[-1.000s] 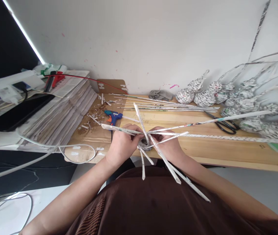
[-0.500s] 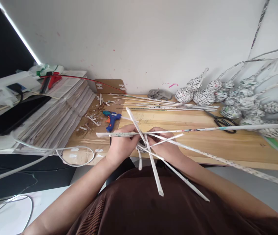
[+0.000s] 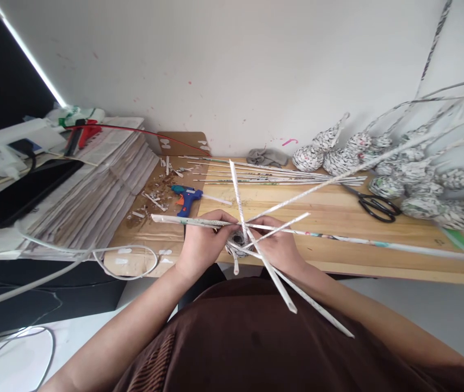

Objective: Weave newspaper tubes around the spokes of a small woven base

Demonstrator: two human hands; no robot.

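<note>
A small woven paper piece [image 3: 237, 239] with a dark opening sits between my hands at the table's front edge, and several paper tubes radiate from it. My left hand [image 3: 207, 239] is closed on the left side of the weave, with a tube lying over its fingers toward the left. On the right side, my right hand [image 3: 276, 245] wraps round the same piece, its fingers partly hidden by tubes. One long white tube [image 3: 317, 187] slants up to the right; a long patterned tube [image 3: 362, 241] runs right across my right hand.
A blue glue gun [image 3: 189, 200] lies beside paper scraps. Behind are loose paper tubes [image 3: 276, 173] and a grey cloth [image 3: 267, 157]. Black scissors [image 3: 376, 207] and several woven paper pieces [image 3: 387, 187] are at right, stacked newspapers [image 3: 121, 174] at left.
The long white tube has swung from lower right to upper right. The patterned tube now slopes downward to the right. Shorter tubes have shifted, and the weave's opening shows more.
</note>
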